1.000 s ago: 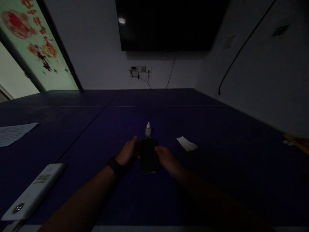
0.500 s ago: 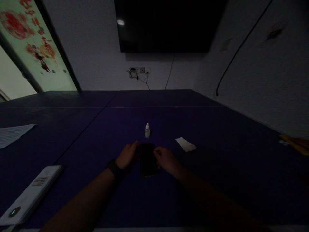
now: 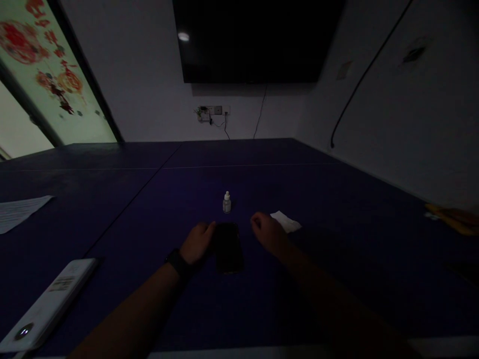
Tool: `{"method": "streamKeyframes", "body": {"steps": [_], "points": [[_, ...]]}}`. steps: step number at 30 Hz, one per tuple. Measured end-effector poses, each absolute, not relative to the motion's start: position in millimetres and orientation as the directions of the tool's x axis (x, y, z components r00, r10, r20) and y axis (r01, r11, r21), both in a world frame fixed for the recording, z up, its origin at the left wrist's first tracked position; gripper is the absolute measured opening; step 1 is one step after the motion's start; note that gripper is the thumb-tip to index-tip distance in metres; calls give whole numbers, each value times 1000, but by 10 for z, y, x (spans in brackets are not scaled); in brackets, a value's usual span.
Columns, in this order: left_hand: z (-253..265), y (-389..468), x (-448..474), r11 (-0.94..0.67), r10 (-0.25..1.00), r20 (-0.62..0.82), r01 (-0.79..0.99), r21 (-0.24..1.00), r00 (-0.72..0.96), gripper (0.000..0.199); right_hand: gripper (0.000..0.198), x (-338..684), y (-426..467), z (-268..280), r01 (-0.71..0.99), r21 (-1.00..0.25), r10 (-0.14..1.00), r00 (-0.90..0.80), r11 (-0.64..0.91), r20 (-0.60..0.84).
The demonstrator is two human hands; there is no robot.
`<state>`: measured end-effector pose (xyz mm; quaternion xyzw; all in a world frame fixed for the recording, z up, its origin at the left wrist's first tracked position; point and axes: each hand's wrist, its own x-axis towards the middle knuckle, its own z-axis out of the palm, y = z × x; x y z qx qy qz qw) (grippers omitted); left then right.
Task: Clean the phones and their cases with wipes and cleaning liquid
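A dark smartphone (image 3: 229,249) lies flat on the purple-blue table (image 3: 179,309), its screen black. At its upper left edge my left hand (image 3: 197,243), with a dark watch on the wrist, grips the side; the thumb shows and the other fingers are mostly in shadow. My right hand (image 3: 268,233) hovers to the right of the phone, apart from it, with its fingers curled closed. Whatever they may pinch is too dark to make out. Just beyond the phone stands a small dropper bottle (image 3: 226,204) with a white cap. A white paper piece (image 3: 286,222) lies behind my right hand.
On the left lie a white device (image 3: 52,301) with a lit round button and a printed sheet (image 3: 22,213). An orange-yellow item (image 3: 454,218) rests at the right edge by the wall. A large black screen (image 3: 254,40) hangs beyond the table.
My right hand has lifted away from the phone's right edge and moved right, close to the paper piece. My left hand stays beside the phone. The view has shifted slightly.
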<state>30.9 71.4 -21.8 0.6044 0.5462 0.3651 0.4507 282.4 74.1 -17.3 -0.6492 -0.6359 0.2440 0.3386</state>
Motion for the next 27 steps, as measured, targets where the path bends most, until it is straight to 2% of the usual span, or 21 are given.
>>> {"method": "streamKeyframes", "body": {"steps": [4,9,12,17,22,27], "points": [[-175,771,225,-149,988,118,475,867,96,34,15,3542,973,63,769,-628,953,267,-120,144],[-194,855,150,-159,987,155,546,823,54,37,25,4066,1080,40,784,-547,946,323,-292,-41],[-224,861,141,-150,988,147,555,818,50,41,31,4116,1094,-36,787,-544,954,276,-292,-114],[-240,850,140,-162,987,138,561,812,86,44,22,4099,1128,-121,812,-532,970,191,-241,-148],[-245,856,129,-176,984,145,550,816,100,45,23,4085,1158,-135,840,-487,971,193,-238,-141],[-252,850,132,-187,982,160,542,819,97,43,30,4039,1184,-96,838,-495,973,207,-230,-103]]}}
